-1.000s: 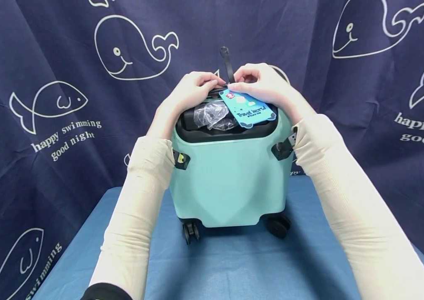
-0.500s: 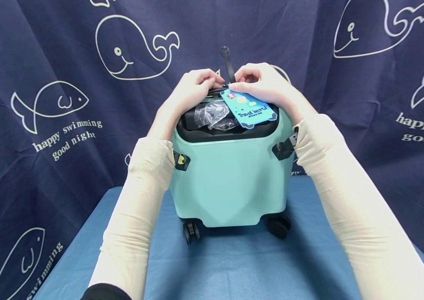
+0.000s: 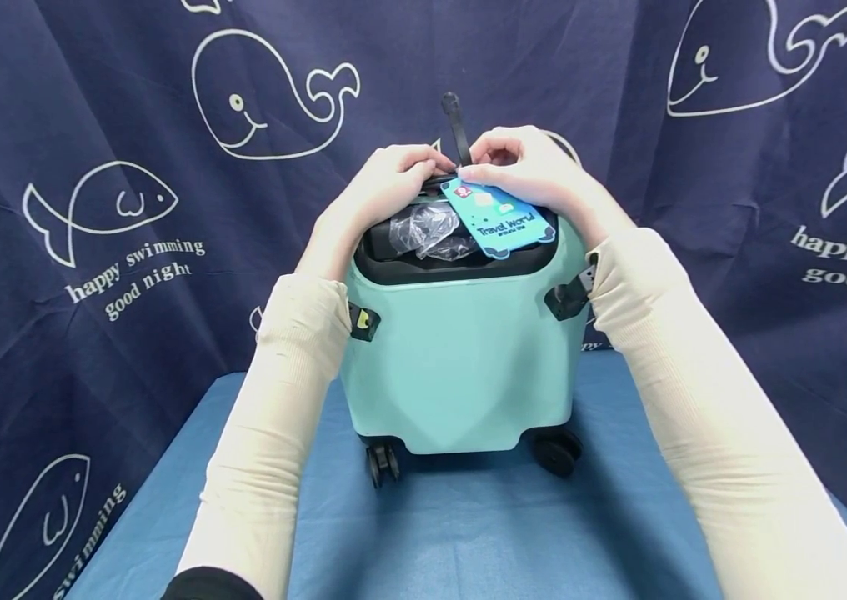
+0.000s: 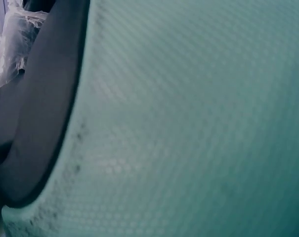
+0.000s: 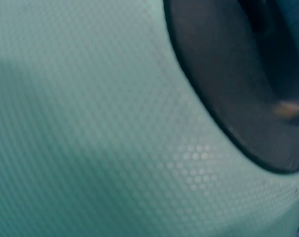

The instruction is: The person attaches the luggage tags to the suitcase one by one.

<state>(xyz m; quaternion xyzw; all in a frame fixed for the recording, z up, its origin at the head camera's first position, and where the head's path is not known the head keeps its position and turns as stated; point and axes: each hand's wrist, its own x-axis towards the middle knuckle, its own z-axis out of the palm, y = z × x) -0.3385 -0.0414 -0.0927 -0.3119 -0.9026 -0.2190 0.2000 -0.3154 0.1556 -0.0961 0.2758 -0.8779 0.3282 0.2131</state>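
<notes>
A mint-green suitcase stands upright on its wheels, its textured shell filling much of both wrist views. A blue luggage tag printed "Travel World" lies slanted over the black recess in its top. From the tag's upper end a black strap sticks up between the hands. My right hand pinches the tag and strap there, thumb in front and fingers curled behind. My left hand curls over the black handle, fingertips close beside the strap's base. Neither wrist view clearly shows the fingers.
Clear plastic wrap covers a black part in the recess, left of the tag. A blue cloth covers the table. Behind hangs a navy curtain with whale and fish drawings. Black wrist mounts sit close to the suitcase's front.
Almost nothing differs. My left fingers shift slightly at the handle, and the hands, tag and strap otherwise keep their places.
</notes>
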